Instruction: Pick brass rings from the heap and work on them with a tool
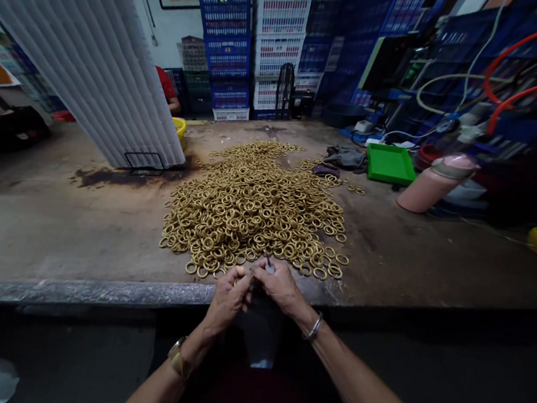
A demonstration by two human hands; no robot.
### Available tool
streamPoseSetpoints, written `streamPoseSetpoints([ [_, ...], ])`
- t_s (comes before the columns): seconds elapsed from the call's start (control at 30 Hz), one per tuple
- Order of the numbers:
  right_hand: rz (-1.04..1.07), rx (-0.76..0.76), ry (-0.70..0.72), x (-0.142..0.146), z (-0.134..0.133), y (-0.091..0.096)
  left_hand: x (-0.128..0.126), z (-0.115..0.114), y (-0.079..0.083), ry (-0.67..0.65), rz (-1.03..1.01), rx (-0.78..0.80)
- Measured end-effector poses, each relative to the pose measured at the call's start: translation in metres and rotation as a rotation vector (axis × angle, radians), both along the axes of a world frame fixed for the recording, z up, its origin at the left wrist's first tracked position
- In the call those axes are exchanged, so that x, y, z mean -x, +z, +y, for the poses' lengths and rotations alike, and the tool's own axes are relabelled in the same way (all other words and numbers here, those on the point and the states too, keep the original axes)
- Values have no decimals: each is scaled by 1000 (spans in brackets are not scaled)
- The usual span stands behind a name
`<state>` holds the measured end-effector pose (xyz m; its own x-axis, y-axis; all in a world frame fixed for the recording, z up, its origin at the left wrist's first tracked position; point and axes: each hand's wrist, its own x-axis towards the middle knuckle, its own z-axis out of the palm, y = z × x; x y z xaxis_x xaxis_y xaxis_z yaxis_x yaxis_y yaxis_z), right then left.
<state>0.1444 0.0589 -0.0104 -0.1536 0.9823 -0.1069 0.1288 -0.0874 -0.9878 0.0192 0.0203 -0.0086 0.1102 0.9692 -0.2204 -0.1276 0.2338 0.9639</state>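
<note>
A large heap of brass-coloured rings (248, 206) lies on the worktable, spreading almost to its front edge. My left hand (229, 295) is closed in a pinch just in front of the heap; whatever lies between its fingertips is too small and dark to make out. Close against it, my right hand (281, 287) is closed around a slim tool (268, 264) with a thin dark tip and a paler lower part. The fingertips of both hands meet above the table edge. Beneath them hangs a greyish sheet or bag (260, 336), partly in shadow.
A ribbed pale panel (91, 58) leans in a black wire stand (144, 163) at the left, a yellow container (178, 130) behind it. At right are dark cloths (346, 158), a green tray (389, 163) and a pink bottle (435, 182). Crates (279, 41) are stacked beyond.
</note>
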Motion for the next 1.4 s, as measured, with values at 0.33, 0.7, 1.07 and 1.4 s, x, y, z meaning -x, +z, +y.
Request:
streamPoseSetpoints([
  [0.33,84,113,48,-1,-1,-3,3,-4,9,-63,-337,150],
  [0.7,-605,-399,150,-8,-10,-8,2,-2,8,58,-387,174],
  [1.07,-1043,-308,225,-2,-19,6,2,-7,10,37,-375,194],
  [1.4,-1137,-229,-299,-83,-17,-1,9,-12,18,60,-489,370],
])
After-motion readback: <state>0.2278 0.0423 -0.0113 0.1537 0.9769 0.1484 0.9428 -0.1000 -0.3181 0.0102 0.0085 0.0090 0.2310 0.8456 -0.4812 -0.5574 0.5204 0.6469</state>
